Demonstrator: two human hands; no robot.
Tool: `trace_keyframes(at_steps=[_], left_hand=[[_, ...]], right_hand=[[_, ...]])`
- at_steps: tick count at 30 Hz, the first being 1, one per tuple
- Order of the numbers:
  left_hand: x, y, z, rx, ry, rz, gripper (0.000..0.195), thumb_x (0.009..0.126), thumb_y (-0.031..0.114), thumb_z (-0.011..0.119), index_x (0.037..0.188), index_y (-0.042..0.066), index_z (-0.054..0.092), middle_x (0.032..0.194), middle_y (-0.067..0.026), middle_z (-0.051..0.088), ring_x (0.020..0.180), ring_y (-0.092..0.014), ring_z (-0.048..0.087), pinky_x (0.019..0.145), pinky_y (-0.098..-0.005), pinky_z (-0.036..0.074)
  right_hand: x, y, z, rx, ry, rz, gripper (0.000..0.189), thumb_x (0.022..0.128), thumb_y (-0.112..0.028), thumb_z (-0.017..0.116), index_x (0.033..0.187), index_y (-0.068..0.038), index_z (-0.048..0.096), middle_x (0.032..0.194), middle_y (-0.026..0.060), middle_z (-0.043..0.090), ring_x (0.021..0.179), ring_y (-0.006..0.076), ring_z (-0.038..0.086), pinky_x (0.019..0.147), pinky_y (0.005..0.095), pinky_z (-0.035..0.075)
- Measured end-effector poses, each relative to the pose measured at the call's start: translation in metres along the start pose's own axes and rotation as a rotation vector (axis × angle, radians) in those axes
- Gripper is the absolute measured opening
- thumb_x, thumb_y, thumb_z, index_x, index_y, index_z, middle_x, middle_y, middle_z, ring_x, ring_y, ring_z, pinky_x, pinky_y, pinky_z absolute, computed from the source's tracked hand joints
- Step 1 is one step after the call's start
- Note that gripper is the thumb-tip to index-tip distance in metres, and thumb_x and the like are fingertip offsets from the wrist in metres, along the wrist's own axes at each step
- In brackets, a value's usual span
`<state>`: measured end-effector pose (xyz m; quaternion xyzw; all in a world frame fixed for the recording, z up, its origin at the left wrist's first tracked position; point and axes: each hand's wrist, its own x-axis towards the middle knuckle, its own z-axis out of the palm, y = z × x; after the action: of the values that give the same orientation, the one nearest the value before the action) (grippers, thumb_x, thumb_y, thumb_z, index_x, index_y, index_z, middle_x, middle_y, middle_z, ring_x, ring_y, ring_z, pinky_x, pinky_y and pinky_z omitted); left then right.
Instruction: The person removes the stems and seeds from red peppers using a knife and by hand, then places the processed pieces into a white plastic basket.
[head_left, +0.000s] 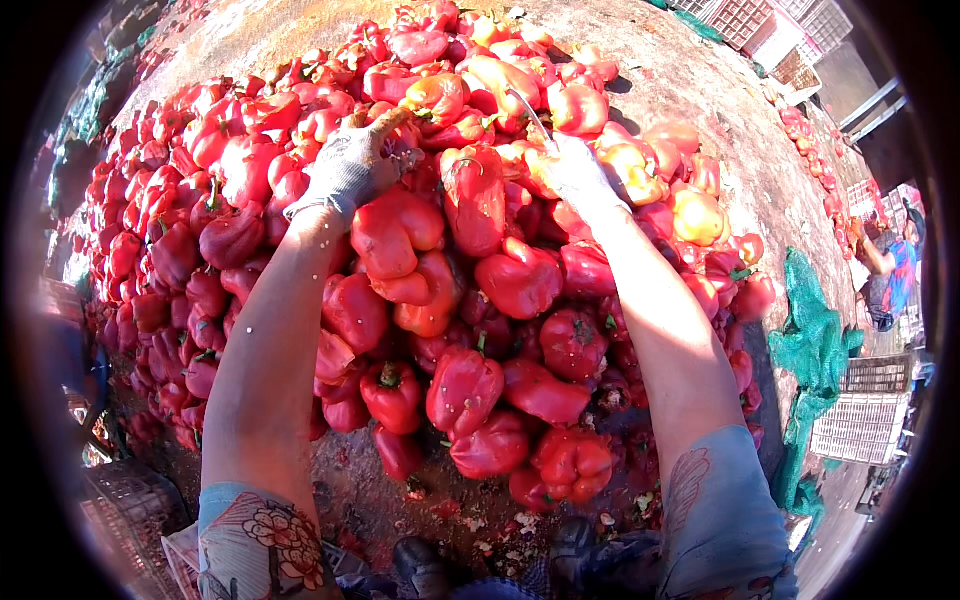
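My left hand (351, 166), in a grey-white knit glove with soiled fingertips, is over the heap of red bell peppers (240, 169). Its fingers are spread around a small red piece at the far side; whether they grip it is unclear. My right hand (576, 176), gloved in pale fabric, holds a thin curved metal blade (529, 111) that points away to the upper left. Its handle is hidden in the fist. Right by those fingers is an orange-red pepper (538, 171). A long, blemished red pepper (474, 199) lies between both hands.
Green netting (814, 337) lies on the ground at right, beside white plastic crates (859, 427). More crates (750, 26) stand at top right. Another person (896, 262) is at the far right near a row of peppers (814, 161). A dark crate (135, 499) sits lower left.
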<state>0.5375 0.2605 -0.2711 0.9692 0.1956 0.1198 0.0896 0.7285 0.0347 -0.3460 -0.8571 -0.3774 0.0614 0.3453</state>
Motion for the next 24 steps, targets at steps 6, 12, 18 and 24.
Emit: trace_keyframes(at_steps=[6,12,18,24], left_hand=[[0.025,-0.002,0.017,0.061,-0.097,-0.193,0.074,0.071,0.057,0.070,0.134,0.024,0.050,0.125,-0.0199,0.056,0.113,-0.037,0.056,0.093,-0.0445,0.046],[0.007,-0.007,0.007,0.035,-0.089,-0.211,0.073,0.064,0.039,0.075,0.131,0.024,0.050,0.117,-0.0237,0.057,0.110,-0.040,0.057,0.091,-0.0451,0.048],[-0.024,-0.009,-0.008,-0.217,-0.231,-0.214,0.070,0.065,0.041,0.074,0.127,0.017,0.053,0.108,-0.0198,0.065,0.103,-0.035,0.062,0.087,-0.0426,0.049],[-0.133,-0.011,0.004,-0.253,-0.416,-0.150,0.061,0.071,0.028,0.076,0.126,0.015,0.054,0.095,-0.0170,0.067,0.088,-0.031,0.065,0.079,-0.0402,0.052]], right_hand=[[0.033,0.034,0.024,0.247,-0.145,0.069,0.035,0.088,-0.024,0.061,0.117,-0.005,0.062,0.113,0.0164,0.065,0.109,0.0258,0.061,0.088,0.0336,0.049],[0.010,0.004,0.013,0.364,-0.240,0.026,0.036,0.085,-0.025,0.062,0.116,-0.006,0.063,0.103,0.0104,0.067,0.095,0.0206,0.061,0.086,0.0322,0.047],[-0.035,-0.012,-0.003,0.317,-0.356,0.209,0.030,0.088,-0.027,0.065,0.108,-0.005,0.063,0.089,0.0014,0.062,0.086,0.0103,0.053,0.077,0.0285,0.045],[-0.140,-0.042,-0.004,0.695,-0.350,0.312,0.027,0.090,-0.014,0.061,0.115,-0.005,0.063,0.078,-0.0029,0.055,0.063,0.0044,0.046,0.054,0.0205,0.038]])
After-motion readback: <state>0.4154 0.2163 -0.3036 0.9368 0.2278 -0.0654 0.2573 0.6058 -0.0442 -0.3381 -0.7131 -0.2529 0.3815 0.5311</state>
